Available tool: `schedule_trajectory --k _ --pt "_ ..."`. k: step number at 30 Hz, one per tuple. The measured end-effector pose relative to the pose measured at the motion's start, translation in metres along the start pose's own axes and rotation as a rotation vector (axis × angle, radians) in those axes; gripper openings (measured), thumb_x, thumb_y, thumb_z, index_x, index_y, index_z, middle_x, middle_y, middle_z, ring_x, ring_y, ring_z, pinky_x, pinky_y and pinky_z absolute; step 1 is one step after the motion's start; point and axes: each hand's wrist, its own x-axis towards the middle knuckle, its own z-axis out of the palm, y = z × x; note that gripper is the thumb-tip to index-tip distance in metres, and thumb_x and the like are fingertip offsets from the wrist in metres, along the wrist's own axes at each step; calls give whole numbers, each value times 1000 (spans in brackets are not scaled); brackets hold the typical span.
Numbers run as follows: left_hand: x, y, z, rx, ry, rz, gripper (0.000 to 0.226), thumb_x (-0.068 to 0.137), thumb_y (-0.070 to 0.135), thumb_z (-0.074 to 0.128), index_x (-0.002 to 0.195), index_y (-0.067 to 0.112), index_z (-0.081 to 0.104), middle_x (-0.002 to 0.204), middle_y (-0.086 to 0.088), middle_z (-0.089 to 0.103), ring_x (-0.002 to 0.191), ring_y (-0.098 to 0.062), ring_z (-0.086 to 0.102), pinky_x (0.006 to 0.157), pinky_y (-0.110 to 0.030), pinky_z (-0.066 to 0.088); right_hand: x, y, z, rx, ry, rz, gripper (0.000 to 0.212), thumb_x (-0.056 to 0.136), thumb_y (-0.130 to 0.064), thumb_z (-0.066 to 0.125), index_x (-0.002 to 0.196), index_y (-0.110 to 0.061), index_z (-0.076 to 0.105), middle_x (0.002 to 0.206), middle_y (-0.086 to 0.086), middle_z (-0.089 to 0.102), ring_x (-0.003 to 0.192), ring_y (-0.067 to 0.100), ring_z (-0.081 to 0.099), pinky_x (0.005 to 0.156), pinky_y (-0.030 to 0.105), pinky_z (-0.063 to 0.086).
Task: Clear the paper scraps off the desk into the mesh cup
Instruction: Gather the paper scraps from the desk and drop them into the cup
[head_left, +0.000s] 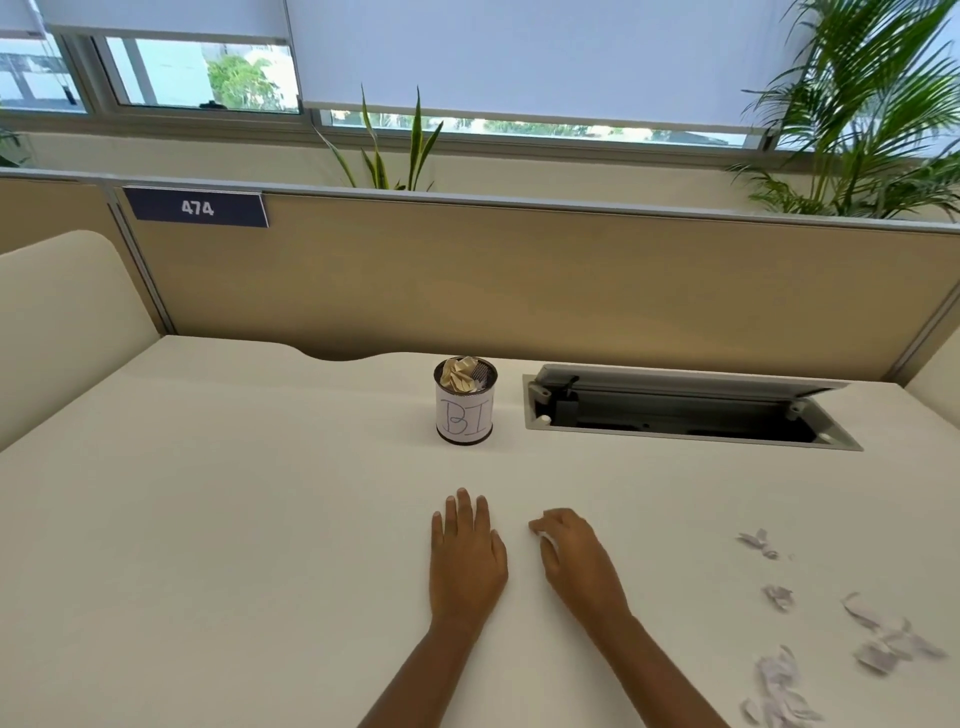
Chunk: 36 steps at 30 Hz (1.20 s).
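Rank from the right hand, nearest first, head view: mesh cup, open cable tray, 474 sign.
From the right hand:
1. Mesh cup, ahead, slightly left.
2. Cable tray, ahead right, set into the desk.
3. 474 sign, far left on the partition.

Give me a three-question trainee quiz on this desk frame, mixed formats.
1. True or false: the mesh cup is empty.
2. Which hand is pinching a paper scrap? A) left hand B) right hand
3. Fill in: the loose paper scraps lie to the ____ of both hands.

Key
1. False: crumpled paper shows above its rim.
2. B: its fingers curl round a white scrap, while the left lies flat on the desk.
3. right
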Motion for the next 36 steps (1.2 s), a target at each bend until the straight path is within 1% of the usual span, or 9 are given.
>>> schedule_trajectory --k 3,11,13,15,16,18,26,31,36 --pt "-24 19 -2 53 42 92 51 45 29 89 91 11 79 99 -10 77 91 -21 75 72 -37 61 -20 4 -10 -32 -25 -9 31 94 -11 39 119 -13 56 129 2 53 121 13 47 95 19 40" --pt "-85 84 4 -27 -7 255 44 45 34 89 86 22 79 98 2 78 94 -15 74 70 -33 60 -82 32 -58 35 -2 67 25 91 -6 46 110 -10 61 116 5 62 109 15 56 92 21 42" --pt "-97 98 2 -125 -32 302 45 56 37 84 98 24 76 111 3 74 106 -15 69 82 -32 58 -100 42 -72 42 12 78 24 90 -4 49 109 -10 62 112 6 64 107 16 57 90 18 39" --pt "-105 112 9 -293 -144 382 51 86 34 61 135 20 50 145 -2 47 139 -17 39 114 -32 32 -117 54 -89 47 53 108 23 88 -2 52 106 -10 64 109 6 65 105 16 58 89 15 36" --pt "-106 119 10 -376 -227 412 53 95 33 46 145 21 32 155 0 30 146 -13 20 121 -28 15 -125 61 -97 48 77 130 23 88 -2 53 105 -10 65 108 5 65 105 16 58 89 15 36" --pt "-109 134 12 -453 -346 454 56 98 37 39 149 25 19 159 4 16 147 -8 9 120 -26 6 -140 74 -114 45 106 192 21 88 -6 54 106 -11 64 110 5 65 105 17 58 89 18 38" --pt "-112 179 6 -273 -380 522 51 92 35 51 141 30 38 157 -4 20 140 -18 29 114 -30 24 -184 103 -147 -28 -131 495 60 82 -44 62 132 -21 38 127 12 47 117 24 51 94 28 41" --pt "-118 186 4 -365 -238 424 28 96 18 45 119 16 61 130 -6 53 118 -20 49 93 -30 45 -191 97 -134 17 -177 485 80 77 -31 71 140 -23 22 128 14 36 113 28 52 93 29 45" --pt "-117 180 3 -461 -196 285 22 96 17 47 109 9 63 118 -5 58 113 -16 52 86 -30 47 -166 98 -132 30 -137 462 84 79 -25 70 142 -20 15 127 16 34 109 28 54 91 28 45"
